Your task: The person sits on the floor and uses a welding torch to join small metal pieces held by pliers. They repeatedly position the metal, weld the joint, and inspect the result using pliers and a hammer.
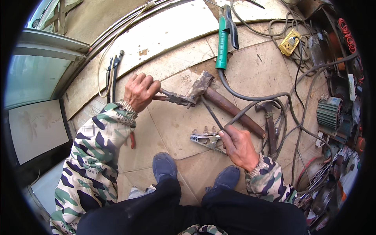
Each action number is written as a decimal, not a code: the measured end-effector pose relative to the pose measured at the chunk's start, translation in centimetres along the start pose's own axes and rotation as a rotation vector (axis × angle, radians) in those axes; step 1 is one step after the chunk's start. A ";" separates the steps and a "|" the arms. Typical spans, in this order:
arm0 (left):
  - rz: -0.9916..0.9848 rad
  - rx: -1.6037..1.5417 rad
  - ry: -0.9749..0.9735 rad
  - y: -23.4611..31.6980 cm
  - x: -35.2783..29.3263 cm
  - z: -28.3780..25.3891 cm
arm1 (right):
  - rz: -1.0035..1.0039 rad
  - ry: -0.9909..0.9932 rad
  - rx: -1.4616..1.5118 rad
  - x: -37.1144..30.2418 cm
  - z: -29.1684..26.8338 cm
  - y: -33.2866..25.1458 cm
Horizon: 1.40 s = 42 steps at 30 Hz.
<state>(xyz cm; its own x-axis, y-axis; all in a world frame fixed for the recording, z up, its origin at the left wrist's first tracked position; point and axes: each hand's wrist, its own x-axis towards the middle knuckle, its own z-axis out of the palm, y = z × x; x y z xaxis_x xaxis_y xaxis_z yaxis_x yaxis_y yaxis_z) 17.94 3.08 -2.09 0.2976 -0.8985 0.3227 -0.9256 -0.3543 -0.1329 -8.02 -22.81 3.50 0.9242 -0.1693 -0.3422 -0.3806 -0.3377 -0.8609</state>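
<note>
My left hand (143, 92) is closed around the handles of a pair of pliers (178, 98). The pliers' jaws hold a small metal piece (190, 104) beside the steel head (201, 84) of a sledgehammer lying on the floor. In my right hand (239, 148) is a slim dark metal rod (212, 114), slanting up with its far end close to the sledgehammer head; whether it touches I cannot tell. Under the rod and my right fingers lies a welding ground clamp (205, 140). The sledgehammer's brown handle (235, 111) runs toward the lower right, behind the rod.
A green-handled welding electrode holder (222, 49) lies ahead with its thick cable. At the right are a smaller hammer (270, 129), a yellow outlet box (290, 42), tangled cables and a finned motor (329, 113). A red handle (132, 140) shows by my left sleeve.
</note>
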 end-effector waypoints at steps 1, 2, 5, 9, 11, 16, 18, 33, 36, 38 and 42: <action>-0.016 -0.014 0.003 0.3 -0.1 -0.1 | -0.011 0.027 0.018 -0.2 0.2 0.0; -0.048 -0.008 -0.002 0.4 -0.2 -0.1 | 0.005 0.008 0.027 -0.2 0.3 0.1; -0.110 0.036 -0.015 0.8 -1.4 0.1 | 0.038 -0.049 0.049 0.3 0.7 0.5; -0.318 -0.255 -0.121 2.9 -2.4 -0.1 | 0.072 0.083 0.103 -0.1 0.2 -0.7; -0.509 -0.398 -0.233 4.3 -2.7 -0.3 | 0.128 0.070 0.267 -0.4 0.0 -1.3; -0.948 -1.163 -0.507 7.1 -3.7 -2.6 | 0.217 0.092 0.478 -1.0 0.7 -0.9; -1.258 -1.804 -0.572 9.0 -4.6 -3.2 | 0.219 0.123 0.523 -1.7 1.1 -0.9; -1.284 -3.072 -0.473 14.3 -5.3 -4.8 | 0.156 0.109 0.452 -3.8 2.4 -1.5; -1.235 -3.131 -0.515 14.8 -4.1 -5.0 | 0.138 0.128 0.413 -3.8 2.4 -1.6; -1.191 -3.133 -0.532 15.0 -3.4 -4.7 | 0.096 0.151 0.382 -3.8 2.4 -1.9; -1.191 -3.081 -0.589 14.7 -2.7 -3.8 | -0.015 0.200 0.305 -3.4 2.3 -2.4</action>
<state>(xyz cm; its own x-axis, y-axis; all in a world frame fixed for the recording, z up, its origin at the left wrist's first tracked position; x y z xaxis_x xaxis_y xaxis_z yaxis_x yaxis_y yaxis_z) 2.66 1.27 -1.38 -0.0177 -0.9169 -0.3986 0.9949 0.0233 -0.0977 -10.21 -19.33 5.90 0.8938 -0.3547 -0.2745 -0.3130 -0.0551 -0.9481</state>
